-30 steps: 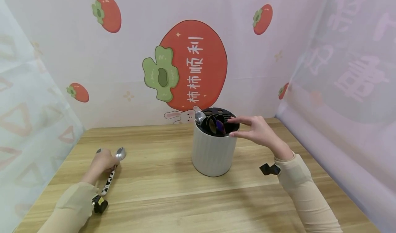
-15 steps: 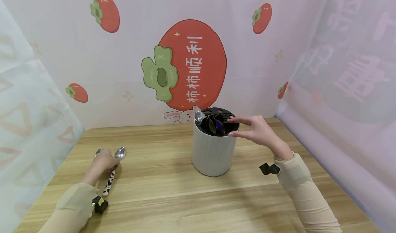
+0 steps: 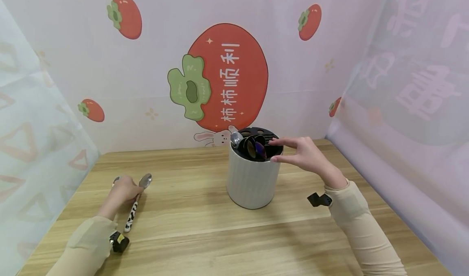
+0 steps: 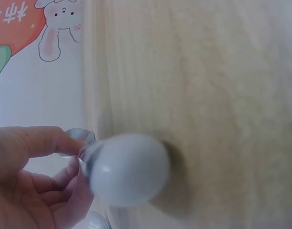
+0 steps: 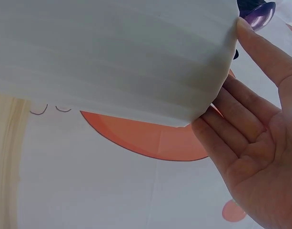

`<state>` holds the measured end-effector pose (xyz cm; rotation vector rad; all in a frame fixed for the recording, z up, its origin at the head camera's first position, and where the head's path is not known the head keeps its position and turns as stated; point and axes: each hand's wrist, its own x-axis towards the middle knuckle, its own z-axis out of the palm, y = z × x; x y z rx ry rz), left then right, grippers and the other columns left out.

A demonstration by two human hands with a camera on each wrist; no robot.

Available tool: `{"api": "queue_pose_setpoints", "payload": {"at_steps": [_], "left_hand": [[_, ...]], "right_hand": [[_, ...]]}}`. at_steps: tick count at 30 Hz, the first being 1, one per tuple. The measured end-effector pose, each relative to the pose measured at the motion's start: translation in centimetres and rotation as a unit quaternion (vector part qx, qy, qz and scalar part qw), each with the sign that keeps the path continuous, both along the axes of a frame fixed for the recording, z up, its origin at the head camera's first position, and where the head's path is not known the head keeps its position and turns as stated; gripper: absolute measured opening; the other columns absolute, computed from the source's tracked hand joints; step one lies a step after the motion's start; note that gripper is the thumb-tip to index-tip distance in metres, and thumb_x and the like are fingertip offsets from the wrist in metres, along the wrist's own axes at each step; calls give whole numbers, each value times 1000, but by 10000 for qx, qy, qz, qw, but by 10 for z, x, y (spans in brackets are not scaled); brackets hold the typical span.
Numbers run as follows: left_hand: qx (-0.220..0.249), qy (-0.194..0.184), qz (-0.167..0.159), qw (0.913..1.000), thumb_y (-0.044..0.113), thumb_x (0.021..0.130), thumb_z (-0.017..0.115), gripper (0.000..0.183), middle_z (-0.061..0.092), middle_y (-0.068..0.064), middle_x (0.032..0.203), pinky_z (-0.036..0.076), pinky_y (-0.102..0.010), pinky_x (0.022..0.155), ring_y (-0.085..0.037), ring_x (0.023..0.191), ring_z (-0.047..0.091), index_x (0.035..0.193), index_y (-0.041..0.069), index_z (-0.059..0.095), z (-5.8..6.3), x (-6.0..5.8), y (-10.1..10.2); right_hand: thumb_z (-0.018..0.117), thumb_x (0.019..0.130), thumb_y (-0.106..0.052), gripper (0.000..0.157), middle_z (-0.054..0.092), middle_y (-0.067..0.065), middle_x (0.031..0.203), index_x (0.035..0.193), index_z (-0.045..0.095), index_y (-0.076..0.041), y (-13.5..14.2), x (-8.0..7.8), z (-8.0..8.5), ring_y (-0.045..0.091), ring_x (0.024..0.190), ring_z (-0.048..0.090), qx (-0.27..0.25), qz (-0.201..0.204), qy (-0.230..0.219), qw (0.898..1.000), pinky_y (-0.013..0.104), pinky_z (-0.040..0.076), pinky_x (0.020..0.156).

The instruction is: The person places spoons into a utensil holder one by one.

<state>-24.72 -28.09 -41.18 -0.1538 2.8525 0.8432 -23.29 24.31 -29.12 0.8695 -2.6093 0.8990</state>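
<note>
At the left of the table, my left hand (image 3: 126,188) pinches a spoon (image 3: 132,213) with a black-and-white cow-pattern handle between thumb and fingers. Its metal bowl points away from me; the rounded white handle end (image 4: 131,169) looms close in the left wrist view. Part of another shiny metal piece (image 3: 116,180) shows beyond that hand, mostly hidden. My right hand (image 3: 302,156) holds the right side of a white ribbed utensil holder (image 3: 250,186), thumb on the front rim. In the right wrist view, the other fingers lie partly behind the holder's wall (image 5: 136,57).
The holder has a black slotted top insert (image 3: 271,135). A silver spoon (image 3: 236,139) and several dark spoons (image 3: 253,147) stand in it, bowls up. The wooden table (image 3: 190,243) ends at a printed cloth backdrop (image 3: 154,64), with cloth at both sides.
The cow-pattern spoon in my left hand has shifted slightly right and turned a little, its bowl swinging right. The right hand and the holder stay in place.
</note>
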Motion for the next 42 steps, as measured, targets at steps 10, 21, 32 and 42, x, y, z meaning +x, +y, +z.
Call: {"api": "queue_pose_setpoints", "payload": {"at_steps": [10, 21, 32, 42], "left_hand": [[-324, 195, -45, 9993, 14, 81, 63, 30, 52, 3, 44, 37, -23, 48, -9, 44, 45, 53, 3, 65, -1, -2, 1], [-486, 582, 9, 9971, 13, 79, 63, 31, 54, 3, 42, 33, -32, 59, -19, 52, 50, 50, 4, 65, 1, 1, 2], [-136, 707, 88, 9974, 10, 79, 62, 23, 52, 5, 45, 33, -23, 42, -9, 42, 41, 60, -1, 68, 3, 4, 5], [-57, 1243, 150, 9921, 8, 76, 57, 15, 64, -5, 66, 40, -28, 52, -18, 57, 54, 75, -1, 69, 12, 5, 11]], "right_hand": [[77, 78, -37, 45, 65, 3, 123, 118, 68, -19, 1, 0, 0, 24, 118, 58, 24, -20, -12, 10000, 46, 46, 98], [77, 78, -37, 45, 65, 4, 123, 118, 68, -18, 0, 0, 1, 24, 119, 58, 13, -9, -20, 10000, 46, 46, 98], [76, 77, -38, 46, 65, 3, 123, 118, 68, -19, 0, 1, 1, 23, 119, 58, -20, -31, -86, 10000, 46, 45, 99], [76, 78, -38, 45, 65, 3, 123, 118, 68, -18, 0, 0, -1, 24, 119, 58, -5, -15, -54, 10000, 47, 45, 98]]}}
